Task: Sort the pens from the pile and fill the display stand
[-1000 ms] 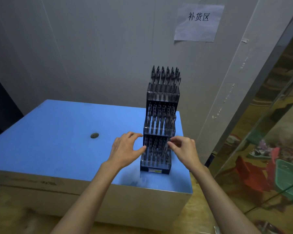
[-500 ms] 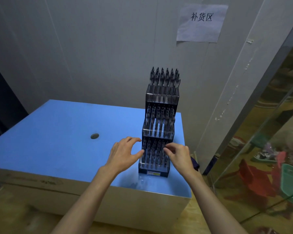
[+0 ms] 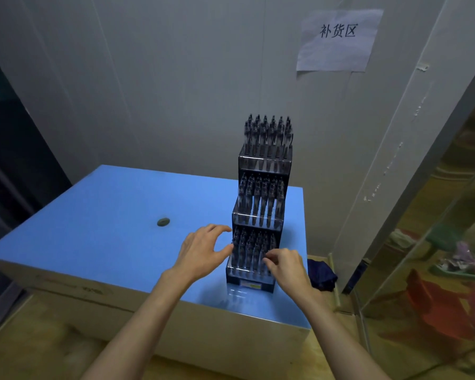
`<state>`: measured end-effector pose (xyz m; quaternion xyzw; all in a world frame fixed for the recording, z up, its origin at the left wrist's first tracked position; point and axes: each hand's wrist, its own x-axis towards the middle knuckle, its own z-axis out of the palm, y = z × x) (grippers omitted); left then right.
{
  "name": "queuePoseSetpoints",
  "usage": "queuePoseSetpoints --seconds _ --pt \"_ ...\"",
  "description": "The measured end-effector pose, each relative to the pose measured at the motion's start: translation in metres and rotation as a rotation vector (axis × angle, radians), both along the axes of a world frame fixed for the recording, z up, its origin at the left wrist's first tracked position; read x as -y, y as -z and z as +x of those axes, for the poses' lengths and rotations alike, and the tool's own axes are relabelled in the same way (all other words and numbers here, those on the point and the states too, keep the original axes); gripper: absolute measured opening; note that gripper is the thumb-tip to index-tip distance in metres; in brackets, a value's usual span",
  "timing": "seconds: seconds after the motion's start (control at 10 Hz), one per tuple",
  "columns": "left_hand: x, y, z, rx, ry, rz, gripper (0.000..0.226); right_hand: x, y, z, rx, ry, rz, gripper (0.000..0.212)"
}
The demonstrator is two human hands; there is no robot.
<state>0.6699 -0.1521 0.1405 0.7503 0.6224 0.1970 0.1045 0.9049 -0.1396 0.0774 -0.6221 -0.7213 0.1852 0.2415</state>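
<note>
A dark three-tier display stand (image 3: 258, 216) stands at the right end of the blue table (image 3: 102, 215). Rows of black pens (image 3: 268, 133) fill all three tiers. My left hand (image 3: 203, 253) is beside the lowest tier's left edge, fingers spread, with the thumb tip touching the stand. My right hand (image 3: 288, 267) is at the front right of the lowest tier, its fingers curled against the pen tops there. Whether it grips a pen is hidden by the fingers. No loose pile of pens is in view.
A small dark round spot (image 3: 163, 222) sits mid-table. A dark blue cloth (image 3: 321, 274) lies on the floor past the table's right edge. A white wall with a paper sign (image 3: 337, 39) stands behind, and a glass panel (image 3: 436, 215) is to the right.
My right hand has slid down and leftwards onto the lowest tier's pens. My left hand stays by the stand's left side. The view has shifted slightly.
</note>
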Motion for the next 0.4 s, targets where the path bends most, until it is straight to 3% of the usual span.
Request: queuePoseSetpoints --seconds 0.4 --pt "0.003 -0.042 0.000 -0.049 0.015 0.058 0.050 -0.003 -0.031 0.018 0.089 0.014 -0.003 0.019"
